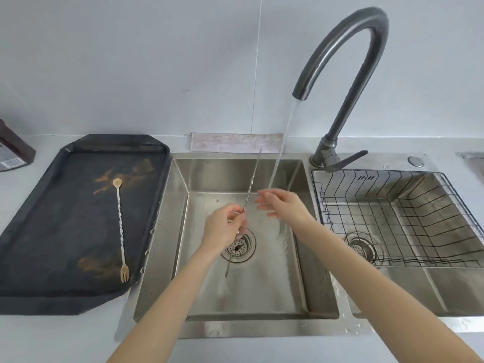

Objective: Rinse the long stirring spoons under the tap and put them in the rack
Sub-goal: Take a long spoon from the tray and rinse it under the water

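My left hand [224, 230] pinches a long twisted metal stirring spoon [252, 184] over the left sink basin [180, 176]. The spoon stands almost upright, tilted away from me, just left of the water stream. Water runs from the dark curved tap [348, 48] onto the fingers of my right hand [281, 204], which is open and holds nothing. A second stirring spoon [120, 218], with a small bowl at the far end and a fork at the near end, lies on the black tray [39, 231] to the left. The wire rack [387, 218] sits in the right basin and holds nothing.
A folded cloth [235, 142] lies behind the left basin against the wall. A dark brown container [13, 150] stands at the far left edge. The tap's lever [345, 159] points right. Water drops dot the counter around the sink.
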### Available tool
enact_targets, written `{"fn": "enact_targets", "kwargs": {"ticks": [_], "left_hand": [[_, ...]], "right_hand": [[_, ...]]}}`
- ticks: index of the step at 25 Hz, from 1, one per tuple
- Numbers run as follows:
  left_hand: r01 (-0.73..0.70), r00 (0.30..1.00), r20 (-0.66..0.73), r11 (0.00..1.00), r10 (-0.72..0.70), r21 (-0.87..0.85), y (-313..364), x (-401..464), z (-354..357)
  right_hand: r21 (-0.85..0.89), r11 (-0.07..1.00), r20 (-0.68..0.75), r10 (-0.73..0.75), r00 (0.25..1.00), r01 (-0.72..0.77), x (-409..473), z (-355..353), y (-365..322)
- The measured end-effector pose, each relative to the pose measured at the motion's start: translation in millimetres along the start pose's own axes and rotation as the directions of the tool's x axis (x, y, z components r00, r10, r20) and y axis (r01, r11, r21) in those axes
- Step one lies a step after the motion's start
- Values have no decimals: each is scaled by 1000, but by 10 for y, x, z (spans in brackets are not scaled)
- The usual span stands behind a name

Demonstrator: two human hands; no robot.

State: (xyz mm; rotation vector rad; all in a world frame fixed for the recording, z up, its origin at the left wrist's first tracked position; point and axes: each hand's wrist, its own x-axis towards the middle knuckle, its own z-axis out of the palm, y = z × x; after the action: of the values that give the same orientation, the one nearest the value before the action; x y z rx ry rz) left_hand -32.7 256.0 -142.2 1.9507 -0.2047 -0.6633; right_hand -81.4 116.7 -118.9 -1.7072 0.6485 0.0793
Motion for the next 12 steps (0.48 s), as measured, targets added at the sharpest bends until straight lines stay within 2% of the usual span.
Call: {"fn": "enact_targets", "kwargs": {"ticks": [4, 12], "left_hand": [[69, 997, 25, 994, -67, -86, 93, 53, 232], [110, 994, 38, 988, -106, -107, 80, 88, 417]], "right_hand": [[309, 946, 31, 91, 995, -96, 218, -223, -164], [490, 867, 67, 67, 995, -92, 524, -419, -187]]}}
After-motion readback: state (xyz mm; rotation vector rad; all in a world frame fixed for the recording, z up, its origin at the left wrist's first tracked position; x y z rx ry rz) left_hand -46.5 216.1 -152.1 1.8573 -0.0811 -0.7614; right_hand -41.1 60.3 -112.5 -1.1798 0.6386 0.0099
